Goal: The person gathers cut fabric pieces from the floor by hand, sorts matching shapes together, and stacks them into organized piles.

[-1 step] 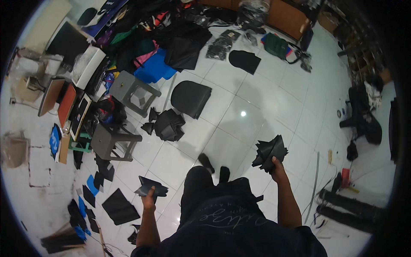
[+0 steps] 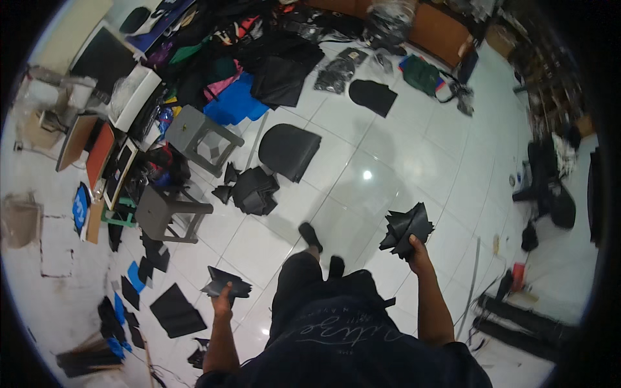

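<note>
My left hand [image 2: 223, 304] is closed on a small stack of black cut pieces [image 2: 218, 279], thumb on top. In my right hand [image 2: 419, 254] is a thicker stack of black cut pieces [image 2: 414, 223], fanned out with pointed corners; its thumb also presses on top. The two hands are held well apart, one on each side of my body. Beyond the left hand, a heap of similar black pieces [image 2: 256, 191] lies on the floor. Just past that heap is a stack of larger black panels [image 2: 288, 150] with one rounded end.
Two grey plastic stools [image 2: 169, 210] stand at the left. A black sheet [image 2: 178, 310] and blue and black scraps lie near my left arm. Piled fabric and bags [image 2: 278, 71] fill the far left. A rounded black panel [image 2: 373, 97] lies farther off; dark rolls [image 2: 517, 336] lie at right.
My left foot has stepped slightly forward, and the view has shifted a little. Both hands keep hold of their stacks.
</note>
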{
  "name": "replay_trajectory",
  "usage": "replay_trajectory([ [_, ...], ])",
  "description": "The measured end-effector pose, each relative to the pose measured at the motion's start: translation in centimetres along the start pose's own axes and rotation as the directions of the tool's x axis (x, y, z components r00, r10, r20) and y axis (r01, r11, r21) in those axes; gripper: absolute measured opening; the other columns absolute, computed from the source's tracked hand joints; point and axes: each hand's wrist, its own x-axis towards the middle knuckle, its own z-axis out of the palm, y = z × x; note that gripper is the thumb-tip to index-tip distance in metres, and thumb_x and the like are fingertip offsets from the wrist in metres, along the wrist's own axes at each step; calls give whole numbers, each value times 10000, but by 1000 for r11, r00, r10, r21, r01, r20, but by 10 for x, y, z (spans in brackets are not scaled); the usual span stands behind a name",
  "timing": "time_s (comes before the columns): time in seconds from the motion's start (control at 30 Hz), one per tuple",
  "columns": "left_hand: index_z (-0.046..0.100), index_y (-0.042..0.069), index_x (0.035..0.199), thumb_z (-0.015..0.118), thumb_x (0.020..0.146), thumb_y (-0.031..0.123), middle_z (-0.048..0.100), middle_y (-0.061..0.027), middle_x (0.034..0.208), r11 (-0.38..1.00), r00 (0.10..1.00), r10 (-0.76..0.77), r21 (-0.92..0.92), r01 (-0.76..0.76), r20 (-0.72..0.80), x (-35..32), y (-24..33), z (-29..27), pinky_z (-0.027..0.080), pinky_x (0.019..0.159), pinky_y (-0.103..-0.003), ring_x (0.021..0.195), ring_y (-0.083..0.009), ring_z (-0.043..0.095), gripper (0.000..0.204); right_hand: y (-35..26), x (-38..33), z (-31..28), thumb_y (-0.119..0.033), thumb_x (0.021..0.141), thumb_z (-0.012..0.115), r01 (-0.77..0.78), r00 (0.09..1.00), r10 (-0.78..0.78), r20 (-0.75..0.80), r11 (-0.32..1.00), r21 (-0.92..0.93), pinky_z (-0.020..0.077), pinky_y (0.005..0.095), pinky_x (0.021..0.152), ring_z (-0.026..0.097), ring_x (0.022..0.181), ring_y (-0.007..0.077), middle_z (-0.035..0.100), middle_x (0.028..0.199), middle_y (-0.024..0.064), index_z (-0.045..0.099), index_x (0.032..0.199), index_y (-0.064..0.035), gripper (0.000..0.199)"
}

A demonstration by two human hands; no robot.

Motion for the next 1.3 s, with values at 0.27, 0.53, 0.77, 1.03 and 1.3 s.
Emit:
replay_trajectory([
  [0.27,557,43,1025,693,777,74,582,-14,922,998,1000,23,-52,-23,7,120,42,82,453,803,-310,864,-142,563,284,-60,218,100,-530,789,645,-162,979,172,108,982,-94,439,289,568,571,791,144,608,962,41,551,1140,-97,565],
  [0.53,564,30,1048,677,791,95,601,-34,940,999,985,42,15,-45,168,313,166,239,475,794,-316,866,-156,584,288,-131,416,223,-306,831,675,-342,922,343,181,939,-38,451,359,925,555,1050,237,574,1128,85,467,1252,-50,535],
  [0.77,565,9,1100,695,780,69,630,-70,1025,990,958,-138,59,127,251,501,171,413,524,786,-342,926,-197,618,350,-142,663,283,-348,824,688,-448,795,557,241,807,-385,395,360,976,521,1090,220,545,1158,77,467,1266,-45,580],
  [1.03,668,17,1005,818,685,237,680,-66,886,904,933,-340,313,290,118,749,27,539,498,717,-291,765,-149,630,417,-33,931,306,-290,792,725,-396,640,724,257,598,-697,434,335,899,561,992,196,593,1078,81,528,1206,-38,523],
  [1.3,590,5,1148,836,634,278,649,-107,1076,873,874,-365,444,202,320,969,-121,561,472,885,-333,971,-222,611,632,114,1069,329,-234,773,747,-357,536,804,256,491,-795,437,295,898,571,1010,149,620,1068,57,591,1157,-38,459],
])
